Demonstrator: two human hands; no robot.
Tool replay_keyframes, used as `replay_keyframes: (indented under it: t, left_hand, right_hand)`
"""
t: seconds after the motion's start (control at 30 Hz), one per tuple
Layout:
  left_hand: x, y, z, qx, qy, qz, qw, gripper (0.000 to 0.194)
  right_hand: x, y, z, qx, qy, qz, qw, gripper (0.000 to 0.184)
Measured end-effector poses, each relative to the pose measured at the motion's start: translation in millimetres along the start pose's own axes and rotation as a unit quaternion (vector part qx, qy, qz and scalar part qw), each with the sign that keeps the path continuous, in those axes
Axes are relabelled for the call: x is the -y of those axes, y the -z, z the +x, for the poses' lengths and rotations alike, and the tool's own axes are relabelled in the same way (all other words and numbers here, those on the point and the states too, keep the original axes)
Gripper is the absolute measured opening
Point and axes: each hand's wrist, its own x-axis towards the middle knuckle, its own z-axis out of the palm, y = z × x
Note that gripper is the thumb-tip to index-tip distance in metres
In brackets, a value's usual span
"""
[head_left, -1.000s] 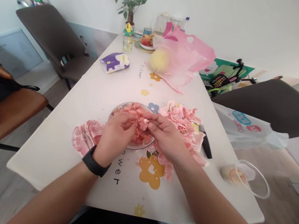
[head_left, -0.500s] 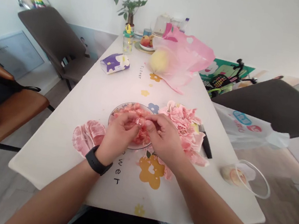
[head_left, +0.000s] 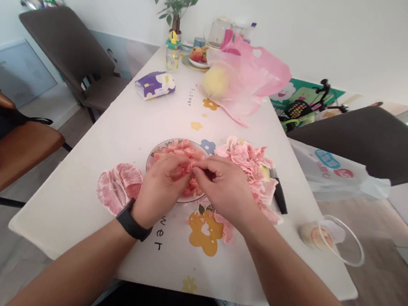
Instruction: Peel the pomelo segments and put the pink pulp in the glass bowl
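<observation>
Over a patterned plate (head_left: 150,155) heaped with peeled pomelo flesh (head_left: 183,146), both my hands meet at the fingertips. My left hand (head_left: 166,180), with a black watch at the wrist, is closed in a pinch on a small pink piece of pomelo (head_left: 191,167). The fingers of my right hand (head_left: 224,186) pinch the same piece from the other side; much of it is hidden by the fingers. Left of the plate lies an unpeeled chunk of pomelo segments (head_left: 119,187). Torn pink peel and membrane (head_left: 248,161) is piled to the right.
A black-handled knife (head_left: 280,195) lies beside the peel. A clear container (head_left: 342,241) stands at the right edge. Farther back are a purple tissue pack (head_left: 155,85), a yellow pomelo (head_left: 215,82) by a pink plastic bag (head_left: 252,74), a bottle (head_left: 172,56) and a fruit plate (head_left: 197,64).
My fingertips have drawn closer together around the piece, and the right thumb has moved slightly left. The whole view has shifted a little; the other things on the table lie as before.
</observation>
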Motion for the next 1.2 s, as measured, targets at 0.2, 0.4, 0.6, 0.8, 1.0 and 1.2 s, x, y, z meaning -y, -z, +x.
replay_keyframes:
  t: [0.2,0.4,0.6,0.8,1.0,1.2]
  left_hand:
    - [3,-1.3,-1,-0.028,-0.061,0.038,0.997,0.019]
    - [8,-2.4,-3,-0.027,-0.118,0.033,0.992,0.014]
    - [9,-2.1,-3,-0.014,-0.153,0.008,0.988,0.016]
    - [7,-1.0,-2,0.001,-0.151,-0.013,0.988,0.017]
    - [3,0.5,-1,0.006,-0.160,-0.028,0.987,0.015]
    - [-2,4.4,1,0.060,0.026,-0.133,0.989,0.019]
  right_hand:
    - [1,0,-1,0.016,0.024,-0.079,0.996,0.020]
    - [7,1,0,0.027,-0.011,-0.077,0.997,0.020]
    - [9,-1,-1,0.016,-0.056,-0.019,0.998,0.021]
    - [6,-2,1,0.034,-0.155,0.087,0.983,0.010]
    - [-3,4,8,0.090,-0.204,0.151,0.963,0.010]
    - [-7,10,5,0.076,-0.182,0.149,0.969,0.009]
